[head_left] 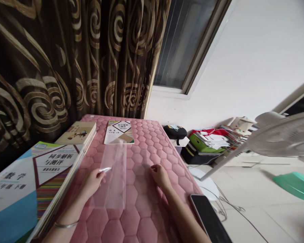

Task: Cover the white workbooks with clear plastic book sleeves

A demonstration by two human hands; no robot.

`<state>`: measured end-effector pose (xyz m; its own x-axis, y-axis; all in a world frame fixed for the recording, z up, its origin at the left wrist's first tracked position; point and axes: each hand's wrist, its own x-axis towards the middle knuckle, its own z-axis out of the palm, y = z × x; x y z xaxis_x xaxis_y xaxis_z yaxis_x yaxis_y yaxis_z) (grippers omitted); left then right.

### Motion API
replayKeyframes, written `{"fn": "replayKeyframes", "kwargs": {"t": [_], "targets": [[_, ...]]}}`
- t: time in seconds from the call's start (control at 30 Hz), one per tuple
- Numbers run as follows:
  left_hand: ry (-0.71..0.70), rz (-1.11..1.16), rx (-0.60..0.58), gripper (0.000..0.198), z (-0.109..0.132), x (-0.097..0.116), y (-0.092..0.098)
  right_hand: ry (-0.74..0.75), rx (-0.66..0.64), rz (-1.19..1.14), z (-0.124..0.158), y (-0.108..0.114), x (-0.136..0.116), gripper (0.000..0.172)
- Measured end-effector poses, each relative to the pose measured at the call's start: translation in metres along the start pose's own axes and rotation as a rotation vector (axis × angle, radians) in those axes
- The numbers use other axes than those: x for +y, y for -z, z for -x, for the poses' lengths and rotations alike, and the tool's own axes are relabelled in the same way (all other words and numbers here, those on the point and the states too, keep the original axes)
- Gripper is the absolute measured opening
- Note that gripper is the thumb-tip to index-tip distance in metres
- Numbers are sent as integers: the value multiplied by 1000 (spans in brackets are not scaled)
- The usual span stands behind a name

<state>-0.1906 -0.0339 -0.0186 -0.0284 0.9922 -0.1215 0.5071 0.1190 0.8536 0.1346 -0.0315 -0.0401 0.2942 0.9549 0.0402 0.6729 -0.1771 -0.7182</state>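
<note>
A clear plastic book cover (114,175) lies spread on the pink quilted table top (142,216). My left hand (92,182) pinches the cover's folded left flap with its fingers closed on it. My right hand (160,175) rests flat on the cover's right part, fingers stretched and pressing it down. Beyond the cover a thin workbook (119,132) with a white and green front lies flat at the far side of the table.
A stack of textbooks (40,175) sits along the left edge, with a beige book (77,132) behind it. A black phone (209,217) lies at the table's right edge. A white fan (281,135), piled papers (212,138) and a green basin (296,184) are on the floor at right.
</note>
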Motion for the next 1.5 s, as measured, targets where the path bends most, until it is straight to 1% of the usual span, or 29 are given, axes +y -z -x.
{"fn": "replayKeyframes", "kwargs": {"t": [0.03,0.1,0.2,0.3,0.37,0.47,0.6,0.8,0.9,0.97,1.0,1.07,1.13,1.17,1.23,1.27,1.33,1.4,1.5], "targets": [[-5,-32,13,29,0,0,4,0,-13,-21,-1,2,0,17],[-13,-134,71,27,0,-3,11,-25,-23,-28,-5,12,3,23],[-8,-331,182,25,-3,-13,23,-92,22,32,-12,33,11,29],[-34,-530,266,22,-3,-23,33,-118,79,130,-18,51,17,25],[-60,-655,321,22,0,-27,35,-131,91,167,-20,55,20,22],[-52,-795,371,30,7,-28,34,-117,98,202,-19,54,23,20],[-31,-856,344,37,11,-26,26,-93,90,273,-20,49,32,22],[-76,-953,335,38,13,-27,18,-71,108,347,-24,48,47,23],[-67,-1067,389,37,17,-22,17,-71,120,386,-21,48,48,25],[-96,-1129,423,38,18,-17,14,-50,166,450,-18,46,46,26],[-134,-1137,420,40,18,-13,11,-21,192,487,-17,45,44,28],[-255,-1108,373,43,17,-4,3,92,216,533,-15,41,40,34],[-379,-1058,290,42,15,4,-7,234,167,529,-14,35,34,41],[-412,-1039,242,44,14,7,-12,288,118,521,-13,31,31,44],[-387,-1025,156,50,15,11,-20,316,3,537,-12,24,27,47],[-340,-1029,126,53,15,12,-22,301,-57,556,-12,20,26,48],[-238,-1047,107,56,16,9,-25,266,-150,590,-11,15,27,51],[-186,-1069,116,58,16,5,-25,252,-192,606,-9,13,29,53],[-162,-1100,107,58,14,3,-24,251,-190,608,-6,17,29,53]]}}
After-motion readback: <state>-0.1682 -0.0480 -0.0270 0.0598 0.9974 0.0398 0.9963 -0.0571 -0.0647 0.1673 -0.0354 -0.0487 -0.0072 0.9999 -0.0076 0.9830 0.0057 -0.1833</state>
